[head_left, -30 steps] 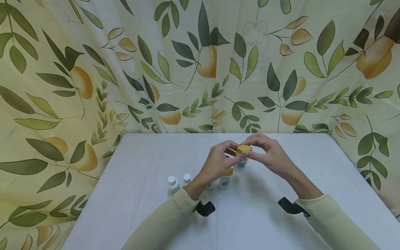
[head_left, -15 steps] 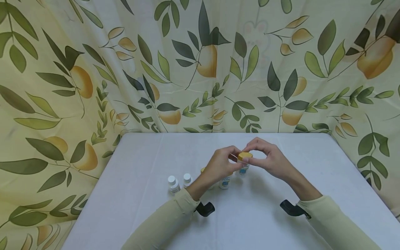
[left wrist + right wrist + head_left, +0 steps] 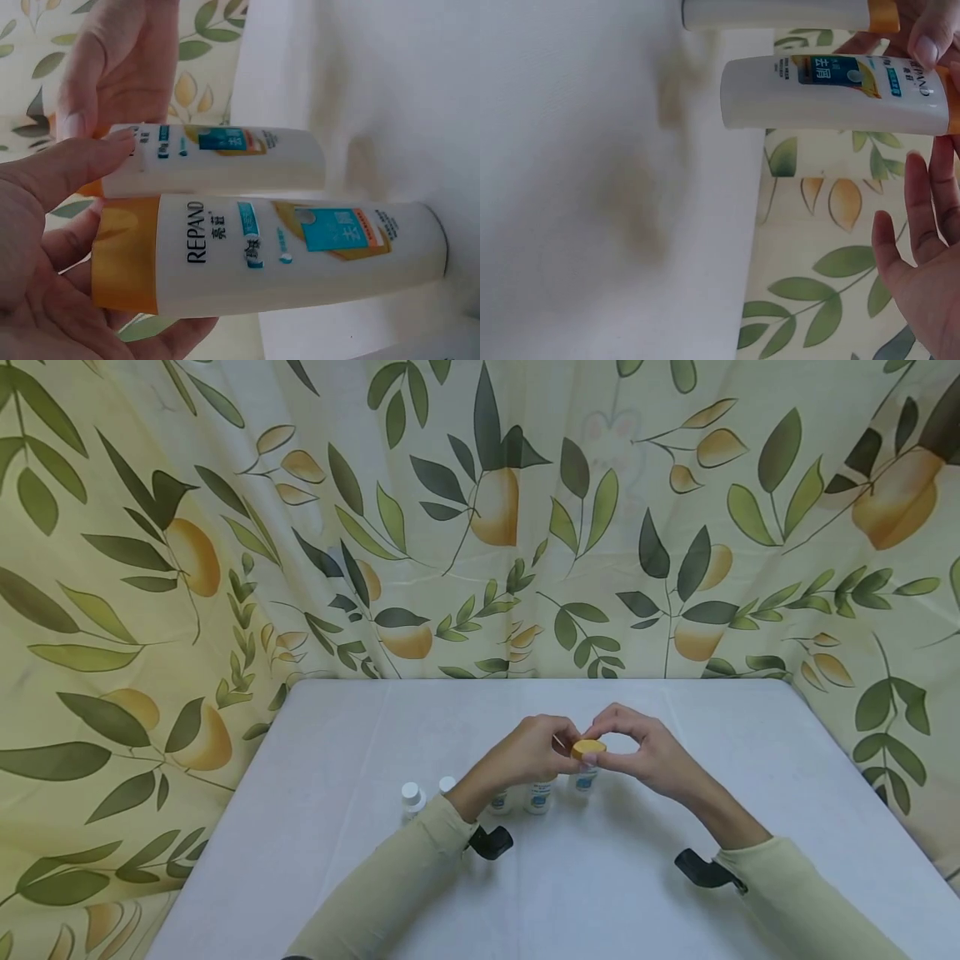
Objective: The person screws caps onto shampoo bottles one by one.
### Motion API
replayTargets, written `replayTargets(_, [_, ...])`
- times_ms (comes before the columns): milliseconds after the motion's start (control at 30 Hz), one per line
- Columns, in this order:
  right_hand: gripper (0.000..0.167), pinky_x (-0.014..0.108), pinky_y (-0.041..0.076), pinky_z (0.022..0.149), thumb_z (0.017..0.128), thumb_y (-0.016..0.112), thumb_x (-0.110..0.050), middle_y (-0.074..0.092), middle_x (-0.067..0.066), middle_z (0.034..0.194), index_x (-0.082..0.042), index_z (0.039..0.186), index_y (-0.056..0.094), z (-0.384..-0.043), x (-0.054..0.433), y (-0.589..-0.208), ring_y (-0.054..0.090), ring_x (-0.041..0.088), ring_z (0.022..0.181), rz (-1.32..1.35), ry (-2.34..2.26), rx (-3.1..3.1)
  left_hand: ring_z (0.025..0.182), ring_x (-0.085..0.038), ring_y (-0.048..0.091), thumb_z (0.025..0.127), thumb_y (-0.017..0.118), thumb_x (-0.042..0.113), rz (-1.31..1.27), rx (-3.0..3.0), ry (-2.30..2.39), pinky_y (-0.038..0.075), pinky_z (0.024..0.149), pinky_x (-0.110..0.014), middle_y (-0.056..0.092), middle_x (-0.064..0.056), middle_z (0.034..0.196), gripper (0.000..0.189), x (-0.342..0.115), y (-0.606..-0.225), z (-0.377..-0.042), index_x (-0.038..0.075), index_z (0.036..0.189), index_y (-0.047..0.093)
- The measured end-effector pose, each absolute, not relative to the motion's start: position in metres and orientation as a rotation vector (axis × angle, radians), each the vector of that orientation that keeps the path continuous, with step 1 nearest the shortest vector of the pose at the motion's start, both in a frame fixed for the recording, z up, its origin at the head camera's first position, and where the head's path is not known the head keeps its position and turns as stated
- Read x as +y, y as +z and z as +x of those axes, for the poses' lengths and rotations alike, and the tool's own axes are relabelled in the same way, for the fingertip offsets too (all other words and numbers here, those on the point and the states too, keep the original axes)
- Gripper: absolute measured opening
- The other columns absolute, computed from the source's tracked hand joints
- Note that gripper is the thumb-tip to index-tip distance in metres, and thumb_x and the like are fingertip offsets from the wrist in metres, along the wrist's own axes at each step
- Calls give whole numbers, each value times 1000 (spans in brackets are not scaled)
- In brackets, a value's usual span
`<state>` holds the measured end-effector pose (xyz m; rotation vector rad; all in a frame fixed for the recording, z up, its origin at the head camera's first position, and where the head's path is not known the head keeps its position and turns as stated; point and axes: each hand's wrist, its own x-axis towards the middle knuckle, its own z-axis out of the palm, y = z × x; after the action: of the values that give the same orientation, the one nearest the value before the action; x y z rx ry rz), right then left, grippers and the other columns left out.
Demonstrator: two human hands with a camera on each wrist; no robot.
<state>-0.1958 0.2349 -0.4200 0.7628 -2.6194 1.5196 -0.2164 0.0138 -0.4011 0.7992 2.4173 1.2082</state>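
Observation:
Both hands meet on a white shampoo bottle [image 3: 583, 779] with a yellow cap [image 3: 588, 748], upright at mid-table. My left hand [image 3: 534, 748] pinches its upper part, the thumb lying on the white body below the cap in the left wrist view. From the other side my right hand [image 3: 639, 745] holds the cap between thumb and forefinger; its other fingers extend free in the right wrist view. The held bottle [image 3: 772, 105] has its base close over the table. A similar shampoo bottle [image 3: 300, 262] stands beside it, nearer my left palm.
Another white bottle [image 3: 498, 802] shows past my left wrist. Two smaller white-capped bottles [image 3: 410, 795] stand farther left, partly behind the left forearm. The white table [image 3: 360, 727] ends at a leaf-patterned curtain [image 3: 450, 527].
Both hands have brought the yellow-capped shampoo bottle lower and toward me, so it now lines up beside the neighbouring bottle. The other bottles have stayed in place.

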Motion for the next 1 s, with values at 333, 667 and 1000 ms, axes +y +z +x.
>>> replayTargets(333, [20,36,47,88,88,81,-20,64,-1,106,-24,106,75,-195,239,-430,57,18,105,764,1557,-2670,82,-8,64,87,82,14,815,2398,1059,55,69,-17,69,5,89,16,20,-400,-223,9,97,71])
replayTargets(667, [21,39,46,88,88,82,-23,67,-4,103,-27,107,74,-194,242,-438,59,17,102,755,1557,-2719,73,-5,60,88,81,15,917,2425,906,51,64,-16,67,6,80,12,24,-404,-225,9,94,72])
replayTargets(1000, [23,35,45,82,88,81,-19,65,0,101,-23,110,74,-196,245,-438,56,17,99,809,1544,-2707,71,-6,60,88,82,17,883,2448,846,50,62,-18,67,7,78,12,25,-402,-223,12,89,71])
